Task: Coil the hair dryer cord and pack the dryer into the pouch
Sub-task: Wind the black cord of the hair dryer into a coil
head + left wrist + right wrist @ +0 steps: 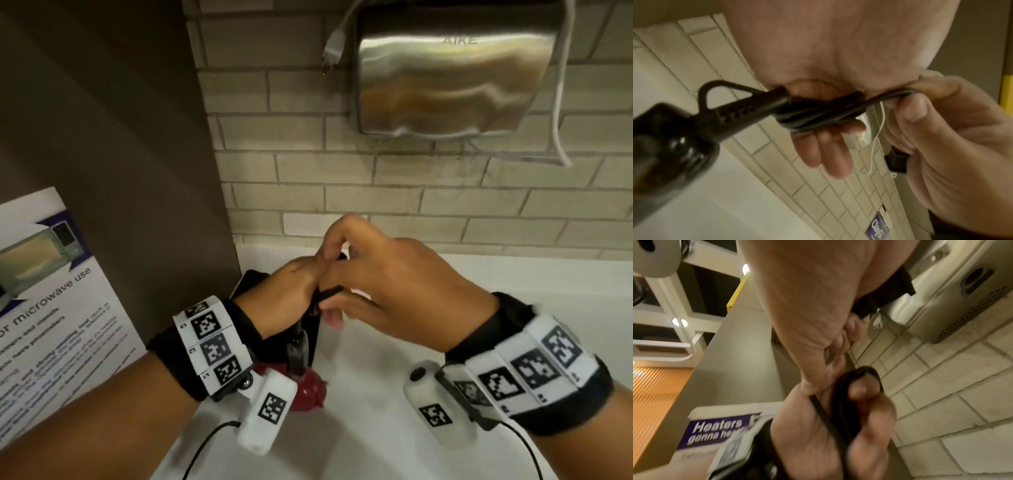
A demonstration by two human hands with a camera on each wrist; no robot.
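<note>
The hair dryer hangs below my left hand (294, 291), its black handle (298, 353) above its red body (308, 390). In the left wrist view the black cord (818, 113) leaves the handle's strain relief (748, 107) and lies in several loops around my left fingers (828, 146). My right hand (383, 284) meets the left and pinches a strand of cord (900, 95) between thumb and finger. The black plug (896, 162) shows just below the right hand. A flat black thing (248, 284), perhaps the pouch, lies on the counter behind my left hand.
A white counter (445, 342) runs along a pale brick wall (342, 164). A steel hand dryer (452, 68) hangs on the wall, its white cord and plug (332, 48) dangling. A microwave poster (51, 308) leans on a dark panel at the left.
</note>
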